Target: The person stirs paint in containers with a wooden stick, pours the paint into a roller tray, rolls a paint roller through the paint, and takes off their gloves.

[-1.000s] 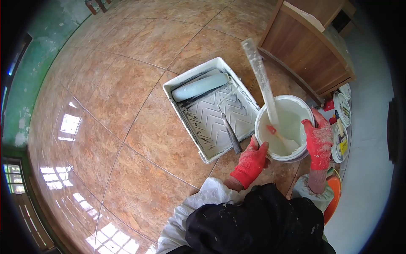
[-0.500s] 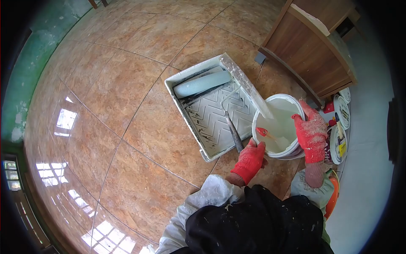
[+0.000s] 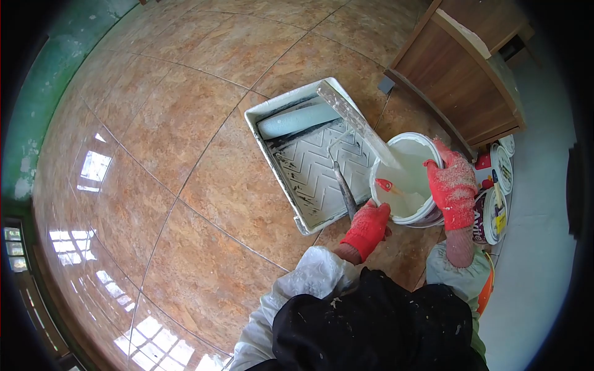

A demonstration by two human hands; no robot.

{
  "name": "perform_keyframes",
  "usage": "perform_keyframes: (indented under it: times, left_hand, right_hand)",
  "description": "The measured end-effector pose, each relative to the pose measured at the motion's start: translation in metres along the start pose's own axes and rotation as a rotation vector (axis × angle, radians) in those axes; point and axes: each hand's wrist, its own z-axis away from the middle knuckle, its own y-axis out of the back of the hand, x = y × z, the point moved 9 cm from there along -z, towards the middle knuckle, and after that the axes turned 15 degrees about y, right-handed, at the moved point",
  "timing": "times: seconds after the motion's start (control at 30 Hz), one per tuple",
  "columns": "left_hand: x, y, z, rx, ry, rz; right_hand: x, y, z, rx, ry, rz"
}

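Both my hands wear red gloves, the right one dusted with pale powder. My left hand [image 3: 368, 227] is closed on the near left rim of a white paint bucket [image 3: 418, 221]. On its right side, my right hand [image 3: 454, 185] grips the same bucket's rim and wall. Whitish liquid lies inside. A brush with a red handle [image 3: 385, 185] and a long paint-crusted stick [image 3: 356, 120] stand in it, the stick leaning out over the paint tray [image 3: 278, 176]. In that tray rests a pale blue roller [image 3: 300, 120], whose dark handle [image 3: 344, 191] reaches near my left hand.
A wooden cabinet [image 3: 455, 74] stands beyond the bucket at the upper right. Several paint tubs [image 3: 493, 216], one with a brush on its lid, line the wall on the right. An orange object [image 3: 487, 290] sits beside my right sleeve. Glossy brown tiles [image 3: 204, 167] cover the floor.
The stick's upper end has shifted left, from along the tray's right edge to over its far corner. The bucket has moved slightly up in view, my hands still on it.
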Motion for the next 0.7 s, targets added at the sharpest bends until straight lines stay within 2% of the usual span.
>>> perform_keyframes:
  times: [0.5, 0.7]
  left_hand:
    - [0.025, 0.007, -0.005, 0.058, -0.025, -0.078]
    - [0.031, 0.007, 0.0, 0.049, -0.046, -0.065]
  right_hand:
    - [-0.01, 0.006, -0.021, 0.059, 0.06, 0.009]
    - [-0.021, 0.011, -0.024, -0.002, -0.001, -0.011]
